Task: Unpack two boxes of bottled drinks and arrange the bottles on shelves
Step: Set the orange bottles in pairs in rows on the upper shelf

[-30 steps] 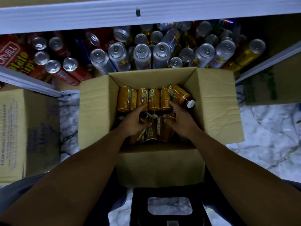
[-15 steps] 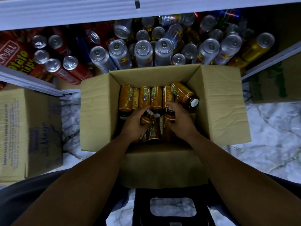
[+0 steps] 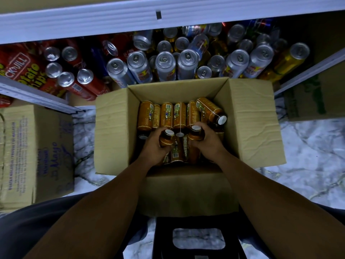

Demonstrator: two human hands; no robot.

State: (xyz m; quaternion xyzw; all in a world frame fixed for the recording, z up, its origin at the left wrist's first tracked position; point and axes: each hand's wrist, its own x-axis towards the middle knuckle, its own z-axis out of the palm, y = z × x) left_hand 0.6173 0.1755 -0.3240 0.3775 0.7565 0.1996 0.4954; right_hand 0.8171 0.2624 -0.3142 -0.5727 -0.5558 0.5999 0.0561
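I am holding both arms down inside the open cardboard box [image 3: 257,118], which is sitting on the marble floor [image 3: 308,156] just in front of the shelf [image 3: 37,95]. My left grip [image 3: 155,146] is curling round an amber bottle [image 3: 167,138] below its white cap. My right grip [image 3: 207,141] is wrapping a second amber bottle [image 3: 196,133] the same way. Both bottles are standing higher than the ones beneath them. Beyond my knuckles a row of bottles [image 3: 166,116] is lying flat in the box, with one tilted bottle [image 3: 211,111] resting across its right end. Silver-topped cans [image 3: 166,66] are crowding the shelf behind the box. A closed carton [image 3: 37,150] is standing to the left.
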